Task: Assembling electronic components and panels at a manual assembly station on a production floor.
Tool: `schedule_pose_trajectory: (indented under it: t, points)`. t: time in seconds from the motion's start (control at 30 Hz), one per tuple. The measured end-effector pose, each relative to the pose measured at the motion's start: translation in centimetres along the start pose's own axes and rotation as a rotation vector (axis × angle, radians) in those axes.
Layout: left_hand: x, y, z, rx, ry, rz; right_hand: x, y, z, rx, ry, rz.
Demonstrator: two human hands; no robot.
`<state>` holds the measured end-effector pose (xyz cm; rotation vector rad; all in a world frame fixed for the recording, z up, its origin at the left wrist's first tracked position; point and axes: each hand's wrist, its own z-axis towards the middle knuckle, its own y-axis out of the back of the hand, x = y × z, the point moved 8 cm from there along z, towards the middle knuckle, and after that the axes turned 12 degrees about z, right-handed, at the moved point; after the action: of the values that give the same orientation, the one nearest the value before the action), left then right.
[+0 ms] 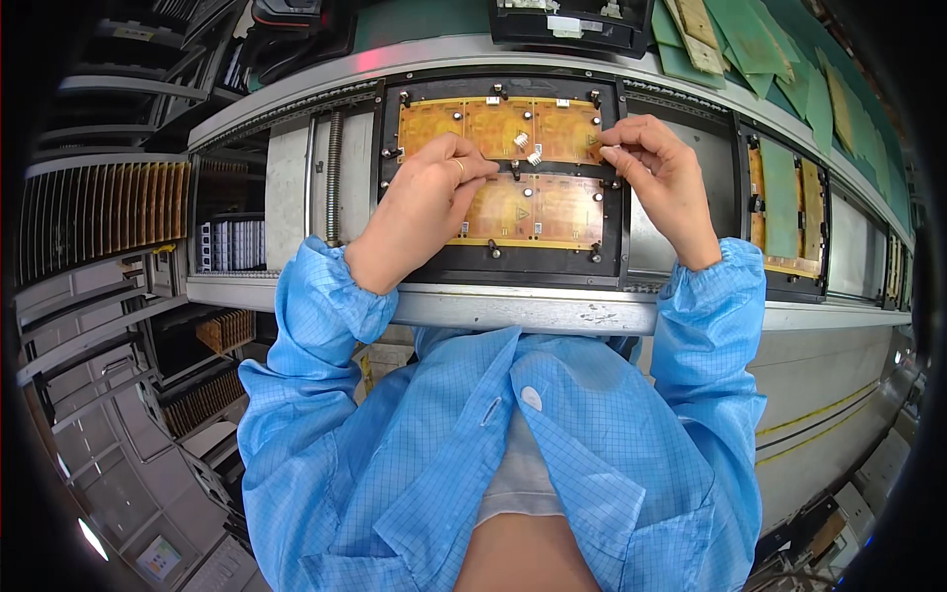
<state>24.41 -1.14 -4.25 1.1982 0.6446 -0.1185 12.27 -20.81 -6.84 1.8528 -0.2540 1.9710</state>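
Observation:
Two yellow-orange circuit board panels lie in a black frame (614, 232): the far panel (429, 119) and the near panel (567, 219). My left hand (424, 202) reaches over their left part, fingers curled and pressed together, hiding that area; whatever they pinch is hidden. At the right edge of the far panel, my right hand (663, 178) is closed, thumb against fingers. Something small and pale may be at its fingertips, too small to name. Between the hands, a small white connector (521, 140) and another white connector (535, 158) rest on the far panel.
A metal rail (513, 304) runs along the front of the conveyor. On the right sits another black frame with boards (779, 202). A rack of upright boards (104, 217) stands at left. Green sheets (755, 49) lie at back right, beside a black bin (572, 25).

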Motion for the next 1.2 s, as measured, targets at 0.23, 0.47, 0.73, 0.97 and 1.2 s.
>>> schedule_pose_trajectory:
  t: [0.23, 0.47, 0.73, 0.97, 1.2]
  points:
    - [-1.0, -0.9, -0.2, -0.015, -0.076, 0.209, 0.2, 0.6, 0.1, -0.054, 0.044, 0.04]
    - [-2.0, -2.1, -0.5, 0.004, -0.102, 0.445, 1.3, 0.0, 0.0, -0.004, 0.14, -0.13]
    - [-2.8, -2.8, 0.3, 0.027, -0.089, 0.506, 1.8, 0.2, -0.2, -0.049, 0.201, -0.129]
    - [-2.3, -2.6, 0.8, 0.082, -0.118, 0.411, 2.1, 0.3, -0.4, -0.036, 0.14, -0.149]
    - [-1.9, -2.4, 1.2, 0.071, -0.11, 0.272, 0.2, 0.0, -0.4, 0.018, -0.044, 0.162]
